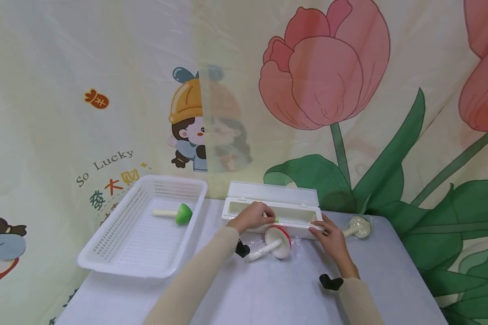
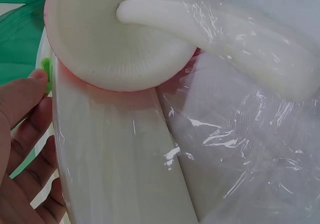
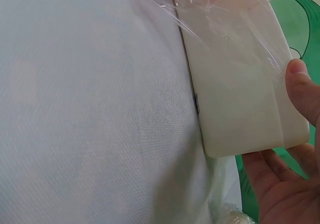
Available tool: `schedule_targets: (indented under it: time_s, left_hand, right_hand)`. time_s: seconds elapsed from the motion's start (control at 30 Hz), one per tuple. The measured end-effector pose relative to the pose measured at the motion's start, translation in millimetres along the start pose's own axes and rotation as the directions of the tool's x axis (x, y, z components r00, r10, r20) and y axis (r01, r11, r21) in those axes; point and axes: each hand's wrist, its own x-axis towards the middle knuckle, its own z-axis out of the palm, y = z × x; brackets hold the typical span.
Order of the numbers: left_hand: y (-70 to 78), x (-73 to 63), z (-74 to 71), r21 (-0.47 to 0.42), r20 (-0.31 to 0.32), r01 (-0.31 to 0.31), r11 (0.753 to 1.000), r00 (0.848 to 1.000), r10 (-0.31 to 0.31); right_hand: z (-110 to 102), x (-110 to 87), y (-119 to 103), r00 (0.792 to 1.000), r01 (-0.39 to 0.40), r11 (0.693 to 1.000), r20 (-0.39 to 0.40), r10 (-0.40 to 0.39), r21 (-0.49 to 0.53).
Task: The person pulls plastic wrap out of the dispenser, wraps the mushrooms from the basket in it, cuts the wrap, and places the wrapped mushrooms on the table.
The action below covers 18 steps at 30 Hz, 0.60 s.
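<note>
A long white cling film dispenser (image 1: 302, 232) stands with its lid raised at the back of the table. Clear film (image 2: 220, 139) hangs over its front and around a toy mushroom (image 1: 277, 243) with a red-edged cap and white stem. My left hand (image 1: 254, 217) is at the dispenser's front rim, pinching a small green slider (image 2: 46, 75) with the thumb on it. My right hand (image 1: 332, 240) grips the dispenser's right end (image 3: 250, 114), thumb on the upper edge and fingers at the end face.
To the left, a white perforated basket (image 1: 126, 269) holds a green-capped toy mushroom (image 1: 183, 214). Another toy mushroom (image 1: 359, 227), wrapped in clear film, lies right of the dispenser. A printed curtain (image 1: 227, 40) hangs close behind the table (image 1: 284, 293).
</note>
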Motion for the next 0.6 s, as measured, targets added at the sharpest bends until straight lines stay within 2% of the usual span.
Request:
schedule_targets:
  time_s: [0.1, 0.33, 0.6]
  left_hand:
    - [1.6, -0.3, -1.5, -0.001, 0.007, 0.011, 1.0, 1.0, -0.011]
    - [-7.3, -11.9, -10.1, 0.032, -0.002, 0.018, 0.999, 1.0, -0.018]
    - [-19.1, -31.2, -26.7, 0.144, -0.021, 0.051, 0.988, 0.999, -0.048]
  right_hand:
    - [-2, -0.3, 1, 1.0, 0.008, 1.0, -0.006, -0.008, 0.003]
    - [2, 1.7, 1, 1.0, -0.011, 1.0, 0.001, 0.011, 0.019]
    - [-1, -0.9, -1, 0.999, -0.042, 0.999, 0.018, 0.041, 0.009]
